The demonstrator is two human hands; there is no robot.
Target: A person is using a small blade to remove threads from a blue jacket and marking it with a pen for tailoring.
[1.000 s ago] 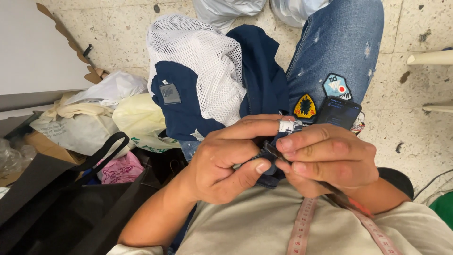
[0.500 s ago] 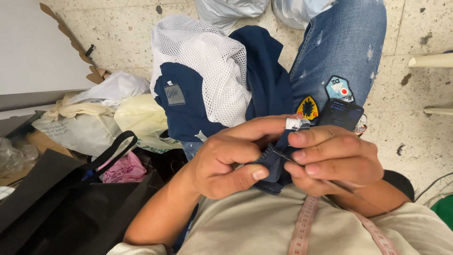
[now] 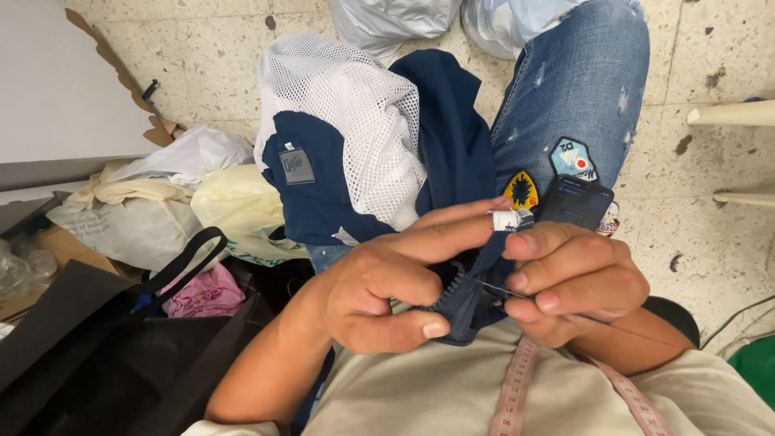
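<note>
Speckled terrazzo floor (image 3: 726,48); faded jeans (image 3: 581,89) with embroidered patches; navy jacket (image 3: 452,153), white mesh lining (image 3: 355,121), draped over the lap; left hand (image 3: 387,291) fingers pinching its zipper edge; right hand (image 3: 577,278) fingers pressed together on a thin needle (image 3: 500,289); pink tape measure (image 3: 517,387) on chest.

Illumination is bright, even and diffuse from overhead, producing only soft shadows beneath the hands (image 3: 484,282) and the navy garment (image 3: 452,161), with sharp focus throughout, no glare, and mild wide-angle stretching toward the frame edges.
</note>
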